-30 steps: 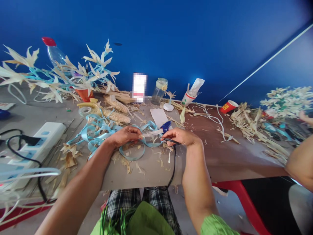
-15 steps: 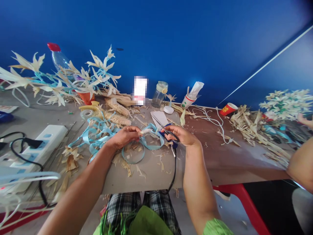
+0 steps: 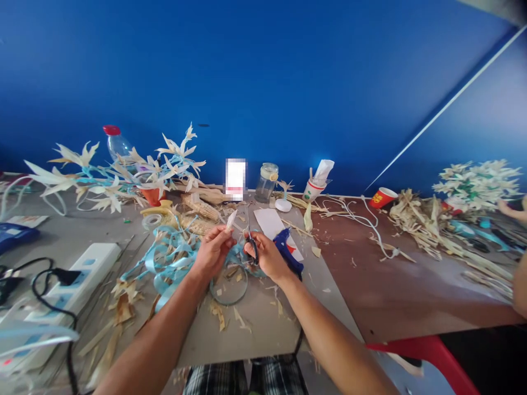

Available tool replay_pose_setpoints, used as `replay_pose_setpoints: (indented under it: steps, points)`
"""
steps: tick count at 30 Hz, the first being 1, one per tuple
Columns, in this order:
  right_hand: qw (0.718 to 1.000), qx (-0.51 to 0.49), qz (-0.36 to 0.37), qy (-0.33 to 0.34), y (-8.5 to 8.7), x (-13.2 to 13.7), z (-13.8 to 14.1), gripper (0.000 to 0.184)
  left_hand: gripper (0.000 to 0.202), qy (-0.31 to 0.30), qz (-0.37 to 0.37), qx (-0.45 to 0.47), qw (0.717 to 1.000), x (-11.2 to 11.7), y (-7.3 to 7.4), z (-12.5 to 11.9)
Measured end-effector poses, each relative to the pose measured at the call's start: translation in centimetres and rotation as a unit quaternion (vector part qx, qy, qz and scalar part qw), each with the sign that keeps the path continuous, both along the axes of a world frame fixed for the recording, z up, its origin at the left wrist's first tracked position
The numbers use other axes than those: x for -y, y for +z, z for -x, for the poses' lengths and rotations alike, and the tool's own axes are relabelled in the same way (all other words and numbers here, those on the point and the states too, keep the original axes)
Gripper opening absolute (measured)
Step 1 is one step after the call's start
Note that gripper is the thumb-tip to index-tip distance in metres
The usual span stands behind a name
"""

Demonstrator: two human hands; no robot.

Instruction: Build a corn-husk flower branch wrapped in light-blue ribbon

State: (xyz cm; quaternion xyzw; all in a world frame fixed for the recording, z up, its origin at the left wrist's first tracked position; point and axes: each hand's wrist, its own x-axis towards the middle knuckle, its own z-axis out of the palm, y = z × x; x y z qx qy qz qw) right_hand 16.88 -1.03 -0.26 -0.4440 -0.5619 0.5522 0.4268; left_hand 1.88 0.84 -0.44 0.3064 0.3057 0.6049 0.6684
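Observation:
My left hand (image 3: 214, 251) pinches a small pale corn-husk piece (image 3: 231, 220) and holds it up above the table. My right hand (image 3: 265, 255) is closed round black-handled scissors (image 3: 250, 241), whose blades point up beside the husk. Under both hands lies a tangle of light blue ribbon (image 3: 173, 258). A blue glue gun (image 3: 288, 252) rests on the table just right of my right hand.
Husk flowers on blue stems (image 3: 123, 173), corn cobs (image 3: 201, 208), a tape roll (image 3: 151, 221), a jar (image 3: 267, 181) and paper cups (image 3: 315, 186) crowd the back. A white power strip (image 3: 78, 271) with black cables lies left. Another person's arm (image 3: 519, 280) shows at right, by a husk pile (image 3: 428, 225).
The camera tilted up. Both hands lifted and drew together; the left raised the husk piece, and the right turned the scissors blades upward. The glue gun now lies uncovered beside the right hand.

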Motion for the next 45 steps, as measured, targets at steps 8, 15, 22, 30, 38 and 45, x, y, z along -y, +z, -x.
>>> replay_pose_setpoints:
  steps: [8,15,22,30,38,45]
  points:
    - [0.999,0.01,-0.043,0.019,-1.0,0.4,1.0,0.045,0.022,-0.013,0.024,-0.011,1.0,0.3,-0.2,-0.6]
    - [0.998,-0.014,-0.064,0.011,-1.7,0.1,1.2,0.042,0.022,-0.024,0.021,0.0,0.999,0.5,-0.2,-0.7]
    - [0.998,-0.01,-0.061,0.012,-1.6,0.2,1.4,0.043,0.018,-0.035,0.016,0.008,0.999,0.4,-0.3,-0.9]
    - [0.995,-0.024,-0.095,-0.012,-1.7,0.4,1.7,0.041,0.018,-0.028,0.016,0.021,0.999,0.3,-0.8,-0.9]
    - [0.993,-0.051,-0.105,-0.019,-1.4,0.5,2.0,0.037,0.015,-0.033,0.011,0.027,0.999,0.3,-0.9,-1.0]
    - [0.991,-0.06,-0.121,-0.02,-2.0,0.4,2.0,0.034,0.016,-0.036,0.008,0.017,0.999,0.3,-1.2,-1.0]
